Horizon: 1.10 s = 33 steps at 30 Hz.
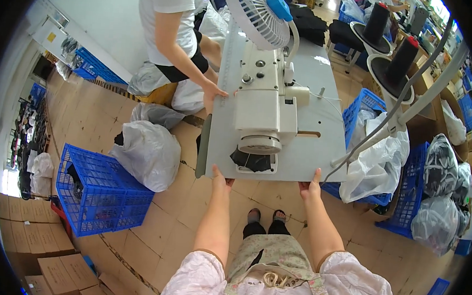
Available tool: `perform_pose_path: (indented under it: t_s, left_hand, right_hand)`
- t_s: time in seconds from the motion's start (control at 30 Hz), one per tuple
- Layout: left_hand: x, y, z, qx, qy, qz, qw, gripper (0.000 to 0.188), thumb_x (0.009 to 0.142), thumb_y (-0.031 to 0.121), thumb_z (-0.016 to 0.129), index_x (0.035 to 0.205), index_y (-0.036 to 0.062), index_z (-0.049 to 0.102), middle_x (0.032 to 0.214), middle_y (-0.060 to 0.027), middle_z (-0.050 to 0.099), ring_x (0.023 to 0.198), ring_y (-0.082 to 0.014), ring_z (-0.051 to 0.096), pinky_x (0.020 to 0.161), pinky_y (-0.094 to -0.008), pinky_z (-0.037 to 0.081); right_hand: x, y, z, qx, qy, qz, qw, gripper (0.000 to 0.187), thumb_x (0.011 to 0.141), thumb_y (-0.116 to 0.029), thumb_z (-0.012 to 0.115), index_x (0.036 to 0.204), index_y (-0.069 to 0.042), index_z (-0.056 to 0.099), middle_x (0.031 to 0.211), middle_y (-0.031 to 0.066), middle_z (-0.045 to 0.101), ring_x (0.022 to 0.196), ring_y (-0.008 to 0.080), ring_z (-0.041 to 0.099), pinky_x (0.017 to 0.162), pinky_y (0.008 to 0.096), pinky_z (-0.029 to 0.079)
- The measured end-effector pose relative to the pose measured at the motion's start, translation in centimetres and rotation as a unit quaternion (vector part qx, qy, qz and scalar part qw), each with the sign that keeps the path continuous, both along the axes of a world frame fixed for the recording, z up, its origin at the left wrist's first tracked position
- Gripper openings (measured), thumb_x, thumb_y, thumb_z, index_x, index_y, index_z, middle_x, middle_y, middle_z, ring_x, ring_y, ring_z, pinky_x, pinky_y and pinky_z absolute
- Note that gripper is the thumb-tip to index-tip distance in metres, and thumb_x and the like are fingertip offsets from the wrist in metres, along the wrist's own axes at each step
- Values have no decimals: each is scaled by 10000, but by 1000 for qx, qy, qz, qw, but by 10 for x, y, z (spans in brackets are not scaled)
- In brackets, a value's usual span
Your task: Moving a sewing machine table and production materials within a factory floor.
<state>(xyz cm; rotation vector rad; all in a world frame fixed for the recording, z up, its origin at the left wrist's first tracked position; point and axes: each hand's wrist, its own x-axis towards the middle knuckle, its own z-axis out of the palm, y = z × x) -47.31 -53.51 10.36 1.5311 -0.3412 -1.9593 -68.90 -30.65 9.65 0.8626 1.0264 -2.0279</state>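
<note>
Both my arms reach forward to the near edge of a grey sewing table (322, 147). My left hand (221, 180) grips its edge near the left corner, thumb on top and fingers underneath. Further right, my right hand (310, 190) holds the same edge in the same way. On the tabletop stands a white industrial sewing machine (260, 106), with black fabric (251, 160) under its near end. A white fan with a blue hub (260, 16) is mounted above the machine. At the table's left side another person (173, 30) in a white shirt has a hand (213, 90) on the edge.
Blue crates (103, 193) and a stuffed plastic bag (149, 153) stand on the left floor, with cardboard boxes (36, 227) lower left. On the right, a thread stand pole (377, 135) carries black thread cones (401, 60). Bagged goods (378, 161) sit in a crate beside the table.
</note>
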Motion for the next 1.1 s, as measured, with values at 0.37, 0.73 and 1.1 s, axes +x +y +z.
perform_pose_path:
  t_s: [0.37, 0.73, 1.1]
  left_hand:
    - [16, -1, -10, 57, 93, 38, 993, 587, 751, 562, 565, 1120, 117, 468, 1042, -79, 527, 928, -217, 529, 759, -356, 478]
    - [-1, 17, 21, 56, 121, 153, 979, 454, 779, 404, 584, 1128, 135, 476, 1093, -63, 530, 1008, -259, 505, 827, -425, 436]
    - [-11, 35, 79, 68, -25, 123, 990, 544, 734, 478, 590, 1128, 114, 499, 1083, -66, 555, 972, -255, 541, 779, -399, 464]
  right_hand:
    - [0, -4, -2, 7, -15, -18, 1000, 540, 690, -523, 659, 1024, -117, 532, 943, 31, 595, 894, 213, 559, 772, 376, 470]
    - [-3, -19, 31, -62, -1, -122, 991, 542, 738, -467, 613, 1144, -129, 491, 1133, 51, 524, 1026, 240, 509, 849, 406, 441]
    - [-21, -4, 44, -56, -38, -107, 992, 567, 759, -400, 629, 1168, -46, 460, 1180, 89, 511, 1073, 247, 491, 903, 390, 409]
